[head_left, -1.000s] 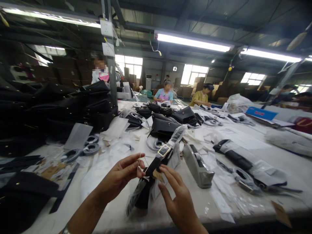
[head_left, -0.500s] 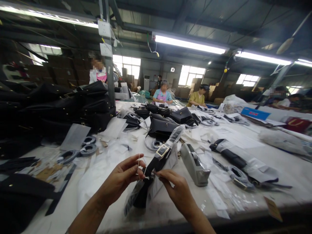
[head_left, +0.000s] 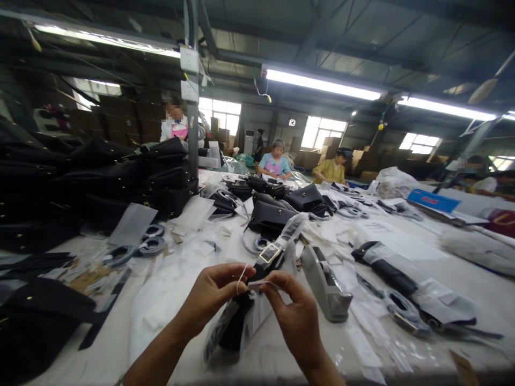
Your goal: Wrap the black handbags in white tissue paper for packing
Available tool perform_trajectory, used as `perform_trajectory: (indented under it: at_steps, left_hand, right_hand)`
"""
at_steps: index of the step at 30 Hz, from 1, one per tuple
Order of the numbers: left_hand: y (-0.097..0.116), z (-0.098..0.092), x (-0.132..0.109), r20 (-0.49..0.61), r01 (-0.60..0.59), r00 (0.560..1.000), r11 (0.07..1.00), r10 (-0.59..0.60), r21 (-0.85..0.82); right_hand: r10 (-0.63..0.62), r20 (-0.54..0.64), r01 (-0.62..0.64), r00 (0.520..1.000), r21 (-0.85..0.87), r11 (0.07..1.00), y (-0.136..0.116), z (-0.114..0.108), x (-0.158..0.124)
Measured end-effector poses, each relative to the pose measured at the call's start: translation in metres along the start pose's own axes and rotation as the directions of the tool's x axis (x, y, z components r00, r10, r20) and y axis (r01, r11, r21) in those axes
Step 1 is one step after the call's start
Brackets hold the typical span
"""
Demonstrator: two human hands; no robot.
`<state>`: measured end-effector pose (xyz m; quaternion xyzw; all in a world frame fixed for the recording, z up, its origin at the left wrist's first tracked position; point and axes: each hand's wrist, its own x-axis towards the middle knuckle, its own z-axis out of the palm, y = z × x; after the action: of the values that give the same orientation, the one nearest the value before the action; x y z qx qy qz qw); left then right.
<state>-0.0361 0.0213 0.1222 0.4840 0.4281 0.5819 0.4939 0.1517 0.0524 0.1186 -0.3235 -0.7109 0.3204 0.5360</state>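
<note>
My left hand [head_left: 211, 295] pinches a thin white string [head_left: 240, 279] that loops over its fingertips. Close beside it, my right hand [head_left: 296, 316] grips a small whitish tag [head_left: 260, 283] between thumb and fingers. Both hands are above a black strap bundle [head_left: 232, 328], partly wrapped in clear plastic. A gold-coloured buckle [head_left: 270, 253] under film lies just beyond the fingertips. Whether the string joins the tag cannot be made out.
A grey tape dispenser [head_left: 328, 287] stands right of my hands. Black bags [head_left: 270, 213] lie ahead, with a large pile [head_left: 132, 177] at left. Coiled straps [head_left: 152, 245] and a wrapped bundle [head_left: 406, 279] lie on the table. Co-workers [head_left: 276, 161] sit across it.
My hands have come closer together. The right hand has risen from the strap bundle, and the tag now shows in its fingers. The whole view has shifted slightly.
</note>
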Motion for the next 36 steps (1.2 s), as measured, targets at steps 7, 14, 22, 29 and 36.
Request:
perform_trajectory:
  at_steps: [7,14,22,29,36]
  left_hand:
    - [0.014,0.009,-0.006,0.059,-0.125,0.992,0.967,0.114,0.221]
    - [0.016,0.019,-0.005,0.066,-0.345,0.93,0.793,0.363,0.502]
    - [0.009,0.024,-0.011,0.044,-0.353,0.908,0.705,0.416,0.616]
    - [0.006,0.024,-0.021,-0.237,-0.217,0.892,0.824,0.385,0.523]
    - [0.001,0.017,-0.039,-0.527,0.005,0.845,0.983,0.093,0.182]
  right_hand:
    - [-0.012,0.108,0.03,0.994,-0.17,0.985,-0.018,0.002,0.021]
    - [-0.002,0.209,0.054,0.978,-0.243,0.969,-0.02,0.003,0.029]
    - [-0.152,0.006,0.152,0.988,-0.035,0.988,0.0,0.012,0.008]
    - [0.113,-0.095,-0.083,0.989,0.275,0.958,0.004,0.022,-0.001]
    - [-0.04,-0.048,0.042,0.998,0.041,0.998,0.009,0.015,-0.001]
